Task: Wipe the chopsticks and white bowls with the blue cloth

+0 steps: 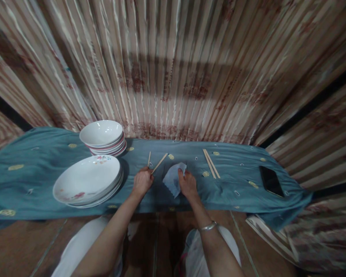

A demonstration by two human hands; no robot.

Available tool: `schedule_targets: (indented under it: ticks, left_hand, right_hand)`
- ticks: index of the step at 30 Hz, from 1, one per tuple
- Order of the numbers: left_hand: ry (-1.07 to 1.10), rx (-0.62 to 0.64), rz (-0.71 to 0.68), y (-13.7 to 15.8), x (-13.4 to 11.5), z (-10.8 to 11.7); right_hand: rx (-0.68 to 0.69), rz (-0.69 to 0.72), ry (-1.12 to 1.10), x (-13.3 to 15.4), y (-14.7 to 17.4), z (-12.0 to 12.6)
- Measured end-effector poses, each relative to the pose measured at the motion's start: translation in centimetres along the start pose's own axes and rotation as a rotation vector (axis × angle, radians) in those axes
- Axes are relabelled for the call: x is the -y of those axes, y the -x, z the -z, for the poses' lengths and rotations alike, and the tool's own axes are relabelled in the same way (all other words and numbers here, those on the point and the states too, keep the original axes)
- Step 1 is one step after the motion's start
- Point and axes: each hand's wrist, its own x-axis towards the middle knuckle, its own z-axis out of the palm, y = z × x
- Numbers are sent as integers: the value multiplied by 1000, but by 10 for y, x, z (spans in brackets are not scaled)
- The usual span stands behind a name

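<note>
The left hand point(142, 181) is closed around a pair of wooden chopsticks point(155, 163), gripping them low so their tips fan apart and point toward the far edge of the tabletop point(31, 173), which is draped in a teal cloth. Just beside it, the right hand point(188, 184) pinches a pale blue wiping cloth point(173, 179) between thumb and fingers, the cloth hanging loosely near the middle of the tabletop. The wiping appears to be about to start: it would likely go best if the two sticks were brought parallel first, then the cloth wrapped fully round them and drawn along their length toward the tips. Another pair of chopsticks point(211, 163) lies flat to the right, well apart from both hands. Toward the left end stand a stack of shallow plates point(88, 179) and, behind it, a stack of bowls point(102, 134). A dark phone point(271, 181) rests near the right end.
</note>
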Motion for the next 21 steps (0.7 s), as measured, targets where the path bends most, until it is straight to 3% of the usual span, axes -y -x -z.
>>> schedule_targets:
  ticks: [3, 5, 9, 13, 17, 21]
  left_hand:
    - [104, -43, -6, -1, 4, 2]
    - [285, -90, 21, -3, 5, 2]
    - [979, -138, 194, -2, -7, -1]
    - [1579, 60, 355, 13, -32, -1]
    - [1781, 168, 424, 25, -50, 1]
    - [1825, 226, 376, 26, -57, 3]
  right_hand:
    - [-119, 80, 123, 1, -2, 6]
    - [-186, 114, 203, 3, -5, 8]
    - [-233, 102, 194, 7, -9, 4]
    - [-239, 71, -37, 9, -5, -12]
    - [-178, 54, -197, 11, 2, -28]
    - [-149, 52, -157, 14, 7, -34]
